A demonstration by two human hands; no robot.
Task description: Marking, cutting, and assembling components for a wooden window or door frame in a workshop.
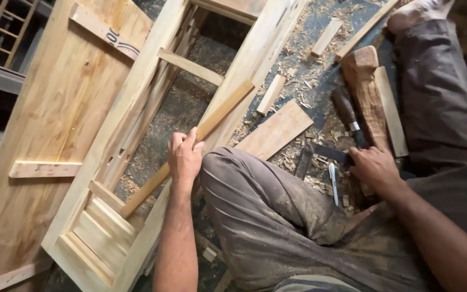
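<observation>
Sawdust and shavings cover the dark floor [320,70] where I sit beside a pale wooden frame [136,108]. My left hand [185,157] is clamped on a long wooden slat [212,121] lying slantwise across the frame (a dark scrawl marks a batten [104,32] top left). My right hand [374,167] presses on a flat metal blade [325,153], fingers together, just beside a chisel [347,113] and white pen [333,181].

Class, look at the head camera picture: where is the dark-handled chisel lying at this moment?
The dark-handled chisel lies on the shaving-strewn floor at right, beside the rough reddish wood block, just above the right hand.
</observation>
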